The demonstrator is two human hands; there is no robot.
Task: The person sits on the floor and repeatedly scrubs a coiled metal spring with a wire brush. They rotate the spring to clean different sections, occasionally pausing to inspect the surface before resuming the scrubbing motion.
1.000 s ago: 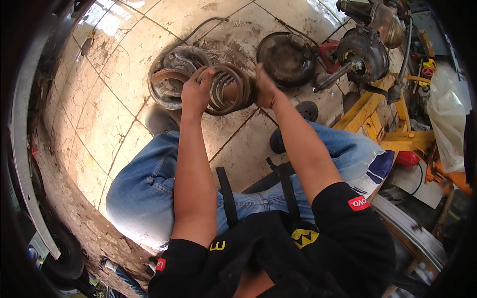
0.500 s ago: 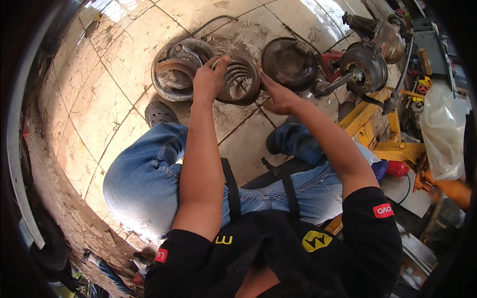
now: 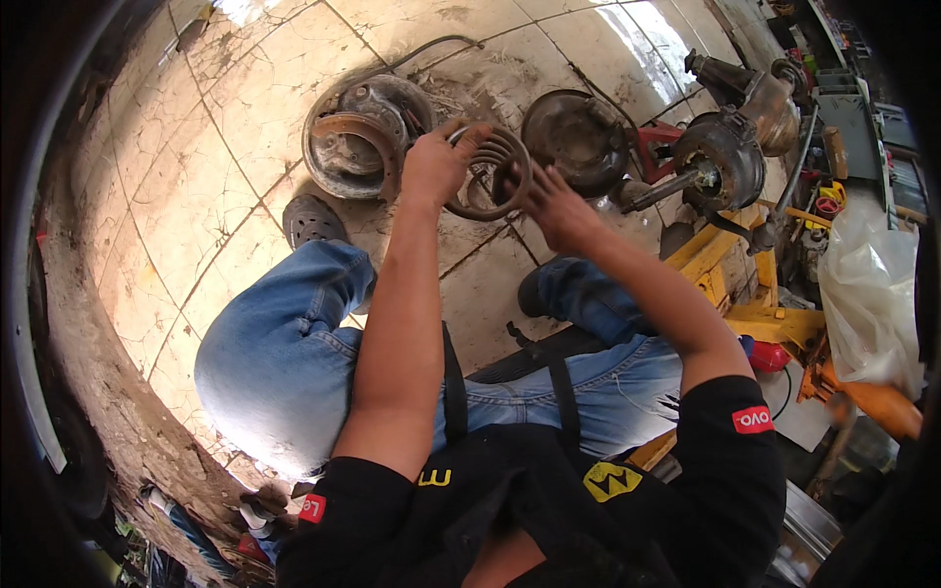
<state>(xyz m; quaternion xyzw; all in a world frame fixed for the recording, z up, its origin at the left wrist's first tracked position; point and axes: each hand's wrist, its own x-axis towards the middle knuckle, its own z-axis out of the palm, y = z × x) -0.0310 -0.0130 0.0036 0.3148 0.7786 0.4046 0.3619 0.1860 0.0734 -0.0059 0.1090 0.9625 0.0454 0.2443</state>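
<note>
A dark steel coil spring [image 3: 527, 174] is held up off the floor in front of me, its coils facing me. My left hand [image 3: 434, 169] is closed round its left side, the thumb over the upper rim. At its right side, my right hand [image 3: 567, 214] has bent fingers against the rim, some reaching into the opening. Left of the spring lies a worn round metal brake assembly [image 3: 323, 157] with a curved rusty shoe [image 3: 353, 125] on it. Right of the spring lies a dark round metal dish [image 3: 578, 137].
A greasy axle housing [image 3: 769, 118] with a round hub [image 3: 720, 162] and shaft stands at the right. Nearer are a yellow metal frame [image 3: 711, 265] and a clear plastic bag [image 3: 867, 294]. A dark hose [image 3: 426, 47] curves over the tiled floor [image 3: 235, 147] at the back.
The spring has tilted and shifted slightly right and nearer me. My right hand has gone from lying flat along its side to bent fingers at its rim.
</note>
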